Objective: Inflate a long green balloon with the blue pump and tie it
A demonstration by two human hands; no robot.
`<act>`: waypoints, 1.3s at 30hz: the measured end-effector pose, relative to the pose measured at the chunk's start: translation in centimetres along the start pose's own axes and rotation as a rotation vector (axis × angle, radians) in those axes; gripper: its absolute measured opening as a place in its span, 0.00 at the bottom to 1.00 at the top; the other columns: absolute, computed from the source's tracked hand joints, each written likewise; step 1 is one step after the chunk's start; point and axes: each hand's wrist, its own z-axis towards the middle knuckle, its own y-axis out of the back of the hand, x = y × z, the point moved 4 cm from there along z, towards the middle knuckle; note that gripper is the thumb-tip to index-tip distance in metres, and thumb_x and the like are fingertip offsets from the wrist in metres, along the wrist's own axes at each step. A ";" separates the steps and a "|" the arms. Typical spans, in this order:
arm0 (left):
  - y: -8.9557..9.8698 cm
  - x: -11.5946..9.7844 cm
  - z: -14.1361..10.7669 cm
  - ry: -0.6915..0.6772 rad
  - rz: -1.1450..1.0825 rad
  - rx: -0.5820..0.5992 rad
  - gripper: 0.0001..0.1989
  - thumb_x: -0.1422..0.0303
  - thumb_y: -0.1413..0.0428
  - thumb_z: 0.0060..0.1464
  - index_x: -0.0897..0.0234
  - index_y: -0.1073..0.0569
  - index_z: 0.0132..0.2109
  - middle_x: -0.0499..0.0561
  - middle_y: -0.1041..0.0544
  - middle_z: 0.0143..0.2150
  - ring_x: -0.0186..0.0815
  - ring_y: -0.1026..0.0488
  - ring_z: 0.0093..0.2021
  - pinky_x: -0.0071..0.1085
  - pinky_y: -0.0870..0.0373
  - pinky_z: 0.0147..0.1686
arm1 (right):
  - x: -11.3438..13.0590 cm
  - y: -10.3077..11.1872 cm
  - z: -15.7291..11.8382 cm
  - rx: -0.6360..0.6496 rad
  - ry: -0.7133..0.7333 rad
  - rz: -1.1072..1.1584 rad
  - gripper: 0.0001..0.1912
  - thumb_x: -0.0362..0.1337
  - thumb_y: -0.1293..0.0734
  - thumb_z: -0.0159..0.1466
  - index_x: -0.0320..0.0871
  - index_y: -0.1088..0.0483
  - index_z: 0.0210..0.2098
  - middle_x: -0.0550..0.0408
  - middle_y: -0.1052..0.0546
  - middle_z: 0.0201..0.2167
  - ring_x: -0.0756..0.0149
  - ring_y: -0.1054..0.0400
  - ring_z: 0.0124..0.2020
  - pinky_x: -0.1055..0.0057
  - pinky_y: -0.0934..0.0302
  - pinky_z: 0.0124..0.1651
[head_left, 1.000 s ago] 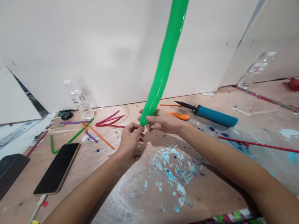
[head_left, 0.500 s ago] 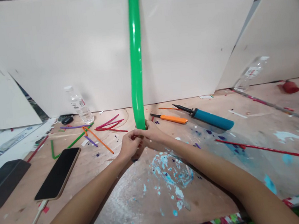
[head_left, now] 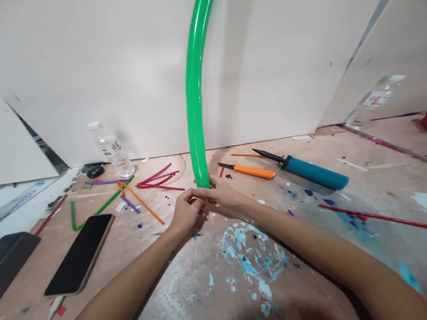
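Note:
A long inflated green balloon (head_left: 194, 95) rises from my hands and curves out of the top of the view. My right hand (head_left: 223, 196) grips its lower end just above the table. My left hand (head_left: 184, 213) meets it from the left, its fingertips pinching at the balloon's neck, which is hidden between the fingers.
A blue hand pump (head_left: 307, 172) and an orange cutter (head_left: 251, 171) lie behind my hands. Uninflated balloon strips (head_left: 139, 186) are scattered at the left, near a water bottle (head_left: 111, 148). A phone (head_left: 80, 255) and a black box (head_left: 1, 263) lie at the left. White boards wall the back.
The balloon swung from leaning right to standing nearly upright, now curving rightward at the top. Both hands stayed together at its lower end.

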 end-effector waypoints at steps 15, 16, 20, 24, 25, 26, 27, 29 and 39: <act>-0.2 0.6 0.3 0.005 0.029 -0.059 0.09 0.64 0.44 0.49 0.63 0.35 0.31 0.43 0.33 0.17 0.29 0.35 0.13 0.25 0.35 0.14 | -3.3 0.0 1.4 -0.175 0.146 -0.030 0.21 0.47 0.32 0.58 0.47 0.41 0.45 0.65 0.37 0.27 0.75 0.41 0.22 0.78 0.42 0.23; -0.2 0.6 0.3 0.013 0.014 -0.051 0.09 0.64 0.43 0.49 0.63 0.35 0.31 0.43 0.32 0.17 0.29 0.35 0.14 0.25 0.35 0.14 | -3.4 0.0 1.3 -0.152 0.129 0.002 0.18 0.47 0.35 0.60 0.47 0.42 0.44 0.66 0.38 0.25 0.76 0.43 0.20 0.78 0.44 0.21; -0.2 0.8 0.4 0.059 -0.083 0.004 0.10 0.64 0.43 0.50 0.63 0.37 0.31 0.45 0.29 0.21 0.30 0.33 0.16 0.27 0.33 0.15 | -3.6 0.2 1.0 -0.117 0.070 0.049 0.10 0.44 0.41 0.62 0.46 0.42 0.39 0.69 0.44 0.18 0.76 0.51 0.14 0.79 0.53 0.15; 0.0 0.8 0.6 0.061 -0.040 0.033 0.10 0.63 0.45 0.54 0.63 0.37 0.32 0.42 0.31 0.19 0.30 0.34 0.15 0.27 0.32 0.16 | -3.1 0.4 0.8 -0.159 0.108 0.024 0.18 0.46 0.33 0.59 0.49 0.43 0.43 0.64 0.32 0.28 0.75 0.39 0.17 0.75 0.43 0.18; 0.1 0.7 0.6 0.056 -0.015 0.037 0.10 0.62 0.45 0.55 0.63 0.37 0.32 0.42 0.32 0.19 0.30 0.34 0.15 0.28 0.32 0.16 | -3.0 0.4 0.8 -0.167 0.100 0.020 0.21 0.46 0.31 0.58 0.49 0.44 0.44 0.64 0.31 0.30 0.74 0.38 0.18 0.74 0.41 0.18; 0.1 0.7 0.7 0.054 0.011 0.042 0.10 0.62 0.46 0.55 0.63 0.37 0.32 0.42 0.32 0.20 0.29 0.34 0.15 0.28 0.32 0.16 | -3.0 0.5 0.8 -0.176 0.087 0.011 0.23 0.47 0.30 0.57 0.50 0.46 0.44 0.64 0.31 0.30 0.73 0.37 0.17 0.74 0.41 0.18; 0.1 0.7 0.7 0.053 0.035 0.045 0.10 0.63 0.46 0.56 0.63 0.37 0.32 0.42 0.32 0.20 0.29 0.34 0.15 0.28 0.31 0.16 | -2.9 0.5 0.8 -0.185 0.074 -0.003 0.24 0.47 0.30 0.57 0.50 0.47 0.44 0.64 0.31 0.29 0.73 0.38 0.17 0.74 0.42 0.17; 0.0 0.8 0.8 0.057 0.072 0.049 0.08 0.65 0.48 0.56 0.63 0.37 0.32 0.43 0.31 0.20 0.29 0.33 0.15 0.27 0.31 0.17 | -3.0 0.8 0.8 -0.214 0.065 -0.038 0.26 0.46 0.29 0.56 0.49 0.47 0.45 0.65 0.33 0.27 0.73 0.39 0.17 0.74 0.42 0.17; -0.6 0.8 0.5 0.069 0.016 0.103 0.08 0.65 0.47 0.56 0.63 0.37 0.32 0.45 0.29 0.23 0.29 0.32 0.19 0.26 0.32 0.18 | -2.9 0.9 -0.4 -0.142 0.154 0.001 0.13 0.45 0.38 0.65 0.46 0.40 0.44 0.65 0.37 0.24 0.76 0.45 0.19 0.77 0.48 0.20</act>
